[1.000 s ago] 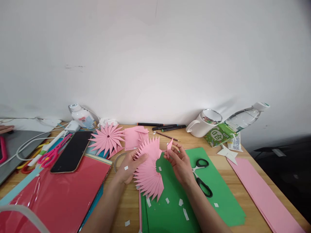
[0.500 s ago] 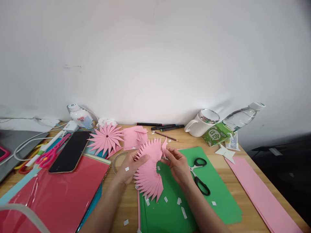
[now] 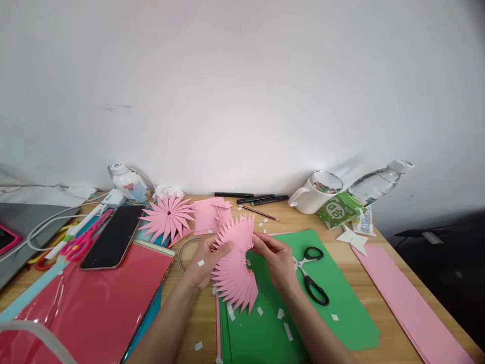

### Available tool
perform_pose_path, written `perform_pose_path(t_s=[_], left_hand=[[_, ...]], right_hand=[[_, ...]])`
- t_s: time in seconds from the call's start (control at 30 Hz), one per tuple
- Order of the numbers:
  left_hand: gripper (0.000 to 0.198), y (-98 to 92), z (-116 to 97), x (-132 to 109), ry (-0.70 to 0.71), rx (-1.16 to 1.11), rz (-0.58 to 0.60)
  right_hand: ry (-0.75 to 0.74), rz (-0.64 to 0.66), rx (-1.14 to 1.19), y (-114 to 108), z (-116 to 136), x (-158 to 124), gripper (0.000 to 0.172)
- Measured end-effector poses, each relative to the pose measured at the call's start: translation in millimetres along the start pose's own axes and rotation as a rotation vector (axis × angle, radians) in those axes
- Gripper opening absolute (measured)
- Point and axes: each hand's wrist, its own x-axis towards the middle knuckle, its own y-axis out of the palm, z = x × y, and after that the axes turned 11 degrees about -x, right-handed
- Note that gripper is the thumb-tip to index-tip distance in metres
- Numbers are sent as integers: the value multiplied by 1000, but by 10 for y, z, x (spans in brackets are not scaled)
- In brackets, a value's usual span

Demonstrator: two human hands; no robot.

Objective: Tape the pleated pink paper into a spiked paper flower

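Note:
A curved pink folded-paper fan [image 3: 235, 268] with many pointed pleats is held up over the green paper sheets [image 3: 273, 323]. My left hand [image 3: 204, 260] grips its left edge, thumb on top, with a small white scrap stuck to the back of the hand. At the fan's upper right end, my right hand [image 3: 275, 255] pinches the last pink piece between thumb and fingers. Black-handled scissors [image 3: 312, 275] lie on the green paper to the right of my right hand. A finished pink paper pinwheel [image 3: 168, 213] rests behind my left hand.
A phone [image 3: 113, 237], pink scissors [image 3: 85, 237] and a red sheet [image 3: 94, 298] lie at left. Pens [image 3: 265, 199], a white mug [image 3: 316, 192], a green box [image 3: 337, 210] and a water bottle [image 3: 379, 182] stand or lie behind. Pink strips [image 3: 409, 303] are at right.
The loose pink piece in my right hand has moved left against the end of the fan and now lines up with it. My left hand keeps its hold.

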Motion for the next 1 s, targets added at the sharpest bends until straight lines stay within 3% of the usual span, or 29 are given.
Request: perform_pose_path(t_s=[0.4, 0.6, 1.0], left_hand=[[32, 50, 14, -29, -52, -23, 33], [29, 64, 19, -19, -40, -27, 29], [27, 48, 30, -9, -44, -81, 1]], right_hand=[[-43, -19, 44, 11, -14, -6, 27], [14, 11, 74, 18, 20, -27, 36], [-104, 31, 16, 8, -40, -10, 32]])
